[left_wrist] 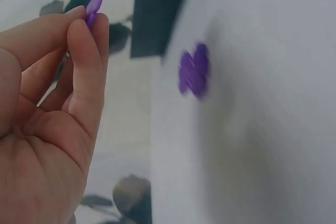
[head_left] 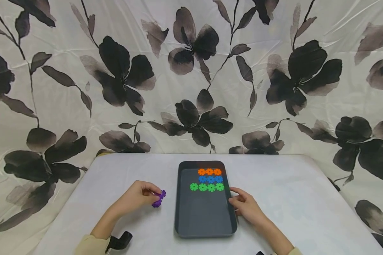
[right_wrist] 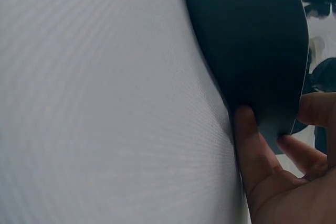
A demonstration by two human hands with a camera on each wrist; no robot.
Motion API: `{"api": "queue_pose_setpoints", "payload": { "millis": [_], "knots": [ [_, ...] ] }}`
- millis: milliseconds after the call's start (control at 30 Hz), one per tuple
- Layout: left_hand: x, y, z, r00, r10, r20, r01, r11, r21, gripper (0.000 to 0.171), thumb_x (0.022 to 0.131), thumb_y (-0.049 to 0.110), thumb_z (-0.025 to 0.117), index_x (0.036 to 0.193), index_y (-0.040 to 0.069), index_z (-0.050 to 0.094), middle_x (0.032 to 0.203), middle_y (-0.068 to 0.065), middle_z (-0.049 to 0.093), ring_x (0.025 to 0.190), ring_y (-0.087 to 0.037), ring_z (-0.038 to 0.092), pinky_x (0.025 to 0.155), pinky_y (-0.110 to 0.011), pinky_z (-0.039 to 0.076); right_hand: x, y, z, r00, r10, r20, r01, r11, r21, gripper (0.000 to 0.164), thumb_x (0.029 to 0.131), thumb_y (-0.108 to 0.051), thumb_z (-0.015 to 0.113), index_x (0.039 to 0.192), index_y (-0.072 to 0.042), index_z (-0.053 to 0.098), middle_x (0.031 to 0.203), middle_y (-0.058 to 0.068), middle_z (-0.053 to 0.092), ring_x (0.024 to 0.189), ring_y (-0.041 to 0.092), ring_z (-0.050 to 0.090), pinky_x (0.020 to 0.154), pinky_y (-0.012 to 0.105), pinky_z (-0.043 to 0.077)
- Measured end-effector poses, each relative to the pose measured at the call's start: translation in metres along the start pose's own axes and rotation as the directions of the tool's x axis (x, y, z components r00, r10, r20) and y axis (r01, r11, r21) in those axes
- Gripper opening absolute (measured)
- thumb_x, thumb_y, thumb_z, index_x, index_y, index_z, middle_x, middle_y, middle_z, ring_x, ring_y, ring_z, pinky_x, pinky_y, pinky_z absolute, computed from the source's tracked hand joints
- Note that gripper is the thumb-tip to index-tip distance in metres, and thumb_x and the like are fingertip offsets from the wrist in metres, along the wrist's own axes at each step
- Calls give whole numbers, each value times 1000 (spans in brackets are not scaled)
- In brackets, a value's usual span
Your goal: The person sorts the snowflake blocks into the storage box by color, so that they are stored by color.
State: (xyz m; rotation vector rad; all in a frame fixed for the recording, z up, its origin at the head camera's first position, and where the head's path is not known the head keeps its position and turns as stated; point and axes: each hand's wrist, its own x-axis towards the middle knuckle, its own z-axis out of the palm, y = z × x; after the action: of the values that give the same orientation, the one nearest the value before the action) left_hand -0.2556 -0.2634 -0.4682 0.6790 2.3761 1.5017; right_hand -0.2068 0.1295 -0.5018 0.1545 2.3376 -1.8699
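Observation:
My left hand [head_left: 139, 195] pinches a purple flower-shaped plastic piece [left_wrist: 93, 10] between thumb and fingertips, left of the tray. A second purple flower-shaped piece [left_wrist: 194, 71] lies on the white table just below that hand. The dark grey rectangular tray [head_left: 204, 221] stands in the middle of the table. Along its far right part are a row of three orange pieces [head_left: 209, 171], a row of three blue pieces [head_left: 211, 179] and a row of several green pieces [head_left: 211, 187]. My right hand [head_left: 247, 207] holds the tray's right side, fingers against the outer wall [right_wrist: 247, 30] and at the rim.
A white cloth covers the table [head_left: 290, 198]. Behind it hangs a pale curtain [head_left: 191, 81] with dark flowers. A black device [head_left: 121, 241] is at the left wrist, close to the near edge of the view.

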Motion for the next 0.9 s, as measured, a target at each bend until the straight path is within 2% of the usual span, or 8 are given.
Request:
{"api": "queue_pose_setpoints", "payload": {
  "millis": [267,367,500,633,733,833,900],
  "knots": [
    [28,22,22,999,52,-2,-52,998,42,19,85,9,75,101,-1,72,84,-4,69,71,-23,64,62,-33,55,2,3,0,1000,-4,-8,3,1000,-13,46,94,-14,63,139,-9,52,96,11,62,83,23,64,68,36,55],
    [37,30,31,999,42,-3,-42,999,35,15,86,12,75,98,3,74,85,-4,68,70,-26,66,61,-39,56,2,3,0,1000,-9,-6,9,1000,-9,47,94,-14,63,139,-9,51,97,11,61,83,23,64,69,36,55],
    [50,38,43,1000,13,-2,-13,1000,17,13,86,14,75,97,6,75,86,-6,65,65,-25,68,59,-49,55,2,3,-1,1000,-14,0,14,1000,-2,47,94,-14,63,139,-8,51,97,12,61,84,24,65,69,36,56],
    [63,43,54,1000,24,6,-24,999,-21,17,86,11,74,100,1,73,84,-7,65,64,-21,69,58,-41,57,2,3,-1,1000,-12,2,12,1000,0,47,94,-14,63,139,-8,51,97,12,62,84,23,65,69,36,56],
    [72,47,64,999,38,15,-37,997,-61,17,86,5,74,101,-3,72,83,-8,67,64,-23,69,58,-34,57,2,4,-1,1000,-13,0,13,1000,-3,47,94,-14,63,139,-8,51,97,12,62,84,23,65,69,36,56],
    [80,51,74,999,40,22,-38,995,-89,18,84,0,73,102,-4,72,84,-8,67,66,-27,69,59,-33,57,2,3,-2,1000,-11,-2,11,1000,-3,47,94,-14,63,139,-8,52,97,12,61,83,23,65,69,35,56],
    [85,53,81,999,40,27,-37,994,-105,19,84,-2,73,103,-5,71,85,-8,67,67,-28,69,62,-38,58,2,3,-2,1000,-11,0,11,1000,1,47,94,-14,63,139,-8,51,98,12,61,84,23,65,69,35,56]
  ]
}}
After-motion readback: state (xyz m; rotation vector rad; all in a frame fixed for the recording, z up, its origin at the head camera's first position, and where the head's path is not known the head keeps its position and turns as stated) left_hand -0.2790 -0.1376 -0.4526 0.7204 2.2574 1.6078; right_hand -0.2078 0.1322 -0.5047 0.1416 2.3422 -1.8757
